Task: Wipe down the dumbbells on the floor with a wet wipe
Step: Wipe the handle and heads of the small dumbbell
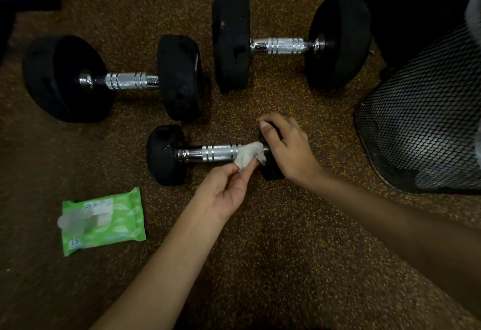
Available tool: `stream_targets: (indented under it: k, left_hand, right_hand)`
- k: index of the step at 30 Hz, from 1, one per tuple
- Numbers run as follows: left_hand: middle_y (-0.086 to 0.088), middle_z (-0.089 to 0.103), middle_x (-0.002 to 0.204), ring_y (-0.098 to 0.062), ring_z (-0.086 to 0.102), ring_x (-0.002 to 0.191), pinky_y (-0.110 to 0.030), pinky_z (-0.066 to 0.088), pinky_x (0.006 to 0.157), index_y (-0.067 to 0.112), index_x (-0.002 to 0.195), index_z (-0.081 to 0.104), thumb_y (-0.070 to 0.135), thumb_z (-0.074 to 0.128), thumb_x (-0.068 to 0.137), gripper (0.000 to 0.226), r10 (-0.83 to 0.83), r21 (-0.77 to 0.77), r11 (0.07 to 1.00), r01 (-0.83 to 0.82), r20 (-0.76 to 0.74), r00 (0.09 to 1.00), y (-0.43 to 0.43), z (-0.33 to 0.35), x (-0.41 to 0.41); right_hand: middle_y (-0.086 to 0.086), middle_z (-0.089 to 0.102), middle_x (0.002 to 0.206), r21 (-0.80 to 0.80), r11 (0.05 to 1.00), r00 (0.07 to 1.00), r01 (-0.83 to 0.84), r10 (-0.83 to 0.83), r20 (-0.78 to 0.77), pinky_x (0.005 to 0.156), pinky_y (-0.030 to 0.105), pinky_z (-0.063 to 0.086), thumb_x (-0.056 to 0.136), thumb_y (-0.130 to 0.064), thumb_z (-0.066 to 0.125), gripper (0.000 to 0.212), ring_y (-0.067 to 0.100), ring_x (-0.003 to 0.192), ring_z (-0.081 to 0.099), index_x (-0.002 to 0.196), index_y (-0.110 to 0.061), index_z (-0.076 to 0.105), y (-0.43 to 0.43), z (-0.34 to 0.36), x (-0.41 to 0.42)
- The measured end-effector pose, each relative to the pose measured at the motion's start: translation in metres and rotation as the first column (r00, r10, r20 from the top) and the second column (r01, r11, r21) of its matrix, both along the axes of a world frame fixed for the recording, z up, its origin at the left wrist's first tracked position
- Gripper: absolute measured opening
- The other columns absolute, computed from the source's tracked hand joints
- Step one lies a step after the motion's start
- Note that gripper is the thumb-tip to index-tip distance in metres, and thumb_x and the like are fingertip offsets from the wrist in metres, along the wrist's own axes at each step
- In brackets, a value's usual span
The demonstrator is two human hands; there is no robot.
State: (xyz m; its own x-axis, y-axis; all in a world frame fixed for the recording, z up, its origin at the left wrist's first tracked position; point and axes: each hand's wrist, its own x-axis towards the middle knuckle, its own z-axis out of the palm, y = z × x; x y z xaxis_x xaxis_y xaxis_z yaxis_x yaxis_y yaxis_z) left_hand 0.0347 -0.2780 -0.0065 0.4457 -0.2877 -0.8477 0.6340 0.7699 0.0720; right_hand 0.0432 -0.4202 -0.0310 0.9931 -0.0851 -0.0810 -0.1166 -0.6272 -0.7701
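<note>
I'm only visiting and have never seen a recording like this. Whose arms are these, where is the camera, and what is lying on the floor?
There is no machine here. These are a person's two bare arms, filmed by one camera worn on the head and looking down. The left hand pinches a white wet wipe against the shiny handle of the small dumbbell, close to its right end. The right hand grips that dumbbell's right weight, probably to steady it. Farther away on the speckled floor lie the left larger dumbbell and the right larger dumbbell, neither touched. A green pack of wipes lies at the left, and a black mesh basket stands at the right.
</note>
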Motion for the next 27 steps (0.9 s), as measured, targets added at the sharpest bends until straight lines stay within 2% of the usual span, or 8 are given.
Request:
stream_targets:
  k: [9, 12, 14, 16, 18, 19, 23, 27]
  left_hand:
    - [-0.040, 0.041, 0.134, -0.047, 0.044, 0.126, -0.032, 0.046, 0.093, -0.017, 0.128, 0.041, -0.005, 0.029, 0.097, 0.035, 0.064, -0.091, 0.994, -0.061, 0.023, 0.998, 0.008, 0.030, 0.021]
    - [-0.033, 0.052, 0.127, -0.040, 0.056, 0.115, -0.032, 0.055, 0.077, -0.014, 0.120, 0.049, -0.005, 0.035, 0.096, 0.029, 0.016, 0.090, 0.996, -0.023, 0.085, 0.996, 0.014, 0.038, 0.034]
    - [-0.021, 0.062, 0.116, -0.028, 0.064, 0.101, -0.031, 0.058, 0.076, -0.005, 0.114, 0.057, -0.003, 0.042, 0.095, 0.024, -0.158, 0.421, 0.905, 0.066, 0.188, 0.969, 0.019, 0.035, 0.035]
    - [-0.001, 0.067, 0.108, -0.015, 0.064, 0.098, -0.025, 0.055, 0.084, 0.013, 0.114, 0.064, 0.004, 0.045, 0.095, 0.028, -0.585, 0.870, 0.480, 0.114, 0.221, 0.781, 0.028, 0.032, 0.030]
    - [0.012, 0.060, 0.106, -0.005, 0.058, 0.097, -0.012, 0.047, 0.076, 0.025, 0.125, 0.060, 0.013, 0.044, 0.097, 0.035, -0.884, 0.996, 0.019, -0.083, 0.056, 0.465, 0.035, 0.028, 0.025]
    - [0.011, 0.058, 0.104, -0.006, 0.057, 0.092, -0.014, 0.045, 0.071, 0.028, 0.130, 0.055, 0.016, 0.042, 0.098, 0.037, -0.948, 0.984, -0.101, -0.147, -0.050, 0.315, 0.036, 0.025, 0.024]
    - [-0.009, 0.062, 0.101, -0.026, 0.058, 0.088, -0.036, 0.042, 0.080, 0.013, 0.120, 0.057, 0.024, 0.034, 0.099, 0.033, -0.956, 0.918, -0.278, -0.281, -0.294, -0.017, 0.025, -0.001, 0.020]
    - [-0.013, 0.051, 0.134, -0.029, 0.044, 0.128, -0.037, 0.030, 0.109, 0.010, 0.133, 0.047, 0.025, 0.029, 0.099, 0.042, -0.936, 0.903, -0.221, -0.368, -0.302, -0.179, 0.007, -0.023, 0.020]
  right_hand:
    - [0.003, 0.060, 0.113, -0.003, 1.000, 0.999, 0.010, -0.010, -0.036, 0.083, 0.024, 0.029, 0.098, -0.038, 0.039, 0.028, 0.016, 0.109, 0.047, 0.117, -0.028, 0.058, -0.002, -0.007, 0.001]
    - [0.001, 0.058, 0.112, -0.020, 1.000, 0.999, -0.005, 0.004, -0.031, 0.083, 0.025, 0.026, 0.098, -0.040, 0.037, 0.030, 0.015, 0.110, 0.045, 0.118, -0.029, 0.056, -0.002, -0.006, -0.002]
    - [0.001, 0.058, 0.111, -0.016, 1.000, 1.000, -0.013, 0.013, -0.026, 0.081, 0.023, 0.025, 0.099, -0.039, 0.037, 0.030, 0.015, 0.110, 0.045, 0.120, -0.028, 0.056, -0.002, -0.004, -0.004]
    - [0.001, 0.058, 0.110, -0.009, 1.000, 1.000, -0.015, 0.015, -0.018, 0.077, 0.020, 0.025, 0.100, -0.036, 0.039, 0.029, 0.014, 0.108, 0.044, 0.120, -0.026, 0.057, -0.002, -0.003, -0.004]
    - [0.001, 0.059, 0.109, -0.012, 1.000, 1.000, -0.015, 0.015, -0.006, 0.075, 0.018, 0.025, 0.100, -0.035, 0.040, 0.028, 0.014, 0.108, 0.045, 0.120, -0.025, 0.057, -0.001, -0.002, -0.004]
    - [0.001, 0.059, 0.109, -0.013, 1.000, 1.000, -0.013, 0.013, -0.004, 0.073, 0.019, 0.024, 0.100, -0.034, 0.040, 0.028, 0.014, 0.108, 0.045, 0.120, -0.025, 0.058, -0.001, -0.001, -0.003]
    - [0.002, 0.060, 0.109, -0.013, 1.000, 1.000, -0.010, 0.010, -0.011, 0.079, 0.020, 0.025, 0.100, -0.033, 0.040, 0.029, 0.015, 0.108, 0.046, 0.121, -0.023, 0.058, -0.001, -0.001, -0.003]
    - [0.001, 0.061, 0.114, -0.022, 1.000, 1.000, -0.019, 0.019, -0.012, 0.082, 0.019, 0.026, 0.098, -0.036, 0.038, 0.032, 0.015, 0.111, 0.047, 0.121, -0.023, 0.058, -0.002, -0.002, -0.001]
